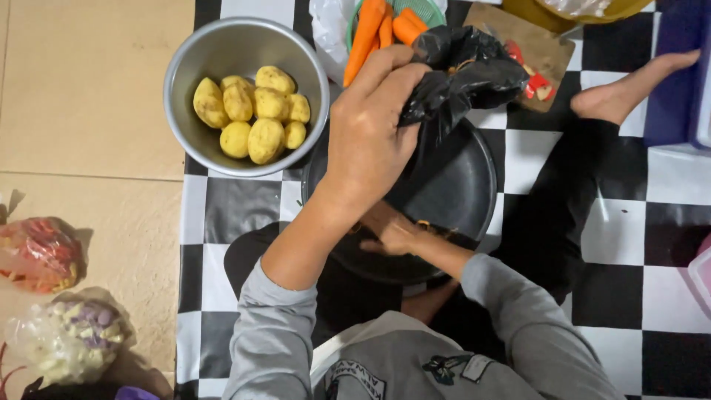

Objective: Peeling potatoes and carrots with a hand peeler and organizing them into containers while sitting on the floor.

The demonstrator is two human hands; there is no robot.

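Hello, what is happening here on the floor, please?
A person sits on a black-and-white checkered mat. The left hand grips a black plastic bag and holds it up over a dark round pan. The right hand lies lower, inside the pan. Beside it stands a metal bowl of peeled potatoes, with carrots in a green basket behind. Two clear bags of food lie on the tiles to the left.

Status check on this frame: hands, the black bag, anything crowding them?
Left hand raised, gripping black plastic bag. Right hand low over dark round pan. Metal bowl of potatoes close left; carrots just behind.
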